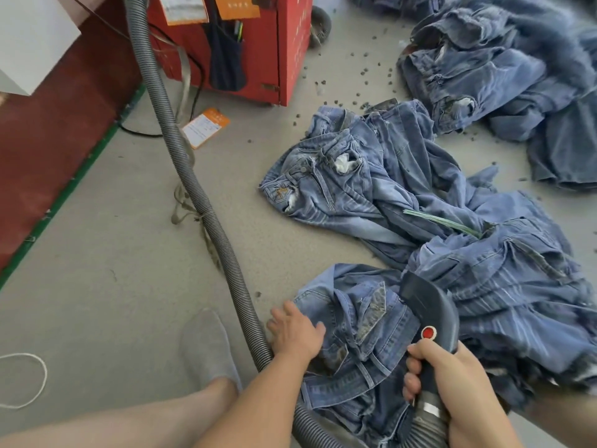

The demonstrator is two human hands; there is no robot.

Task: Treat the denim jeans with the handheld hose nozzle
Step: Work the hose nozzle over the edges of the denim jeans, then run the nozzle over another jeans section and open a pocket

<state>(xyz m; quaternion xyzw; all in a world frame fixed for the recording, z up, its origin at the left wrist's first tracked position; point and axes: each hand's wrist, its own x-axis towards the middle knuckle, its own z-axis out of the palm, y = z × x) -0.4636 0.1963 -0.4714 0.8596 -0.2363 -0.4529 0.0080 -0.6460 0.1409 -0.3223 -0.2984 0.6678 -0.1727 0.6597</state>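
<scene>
A pair of blue denim jeans lies crumpled on the grey floor right in front of me. My right hand grips the handle of the dark hose nozzle, which has a red button and whose mouth points down onto the denim. My left hand rests flat on the left edge of the same jeans, fingers spread. The grey ribbed hose runs from the nozzle past my left arm to the top of the view.
More jeans lie in heaps ahead, to the right and at the far right. A red cabinet stands at the back. An orange tag and small dark pellets litter the floor. My socked foot is at the left.
</scene>
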